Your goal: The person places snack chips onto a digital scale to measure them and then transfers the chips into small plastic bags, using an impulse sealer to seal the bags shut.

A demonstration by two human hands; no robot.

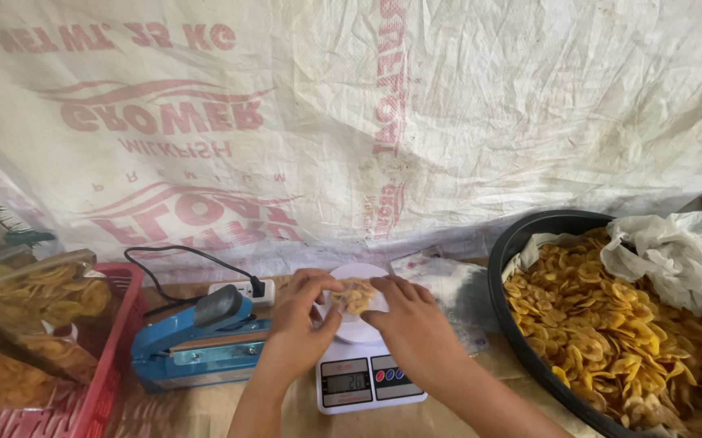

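Note:
A small clear bag of yellow chips stands on the round white pan of a white digital kitchen scale. My left hand pinches the bag's left side near its mouth. My right hand holds the bag's right side, fingers curled over its top. Both hands meet above the scale pan, and the scale's display is lit.
A blue heat sealer lies left of the scale, plugged into a white power strip. A red crate at far left holds sealed chip bags. A black tub of loose chips with white plastic liner sits right. A white sack hangs behind.

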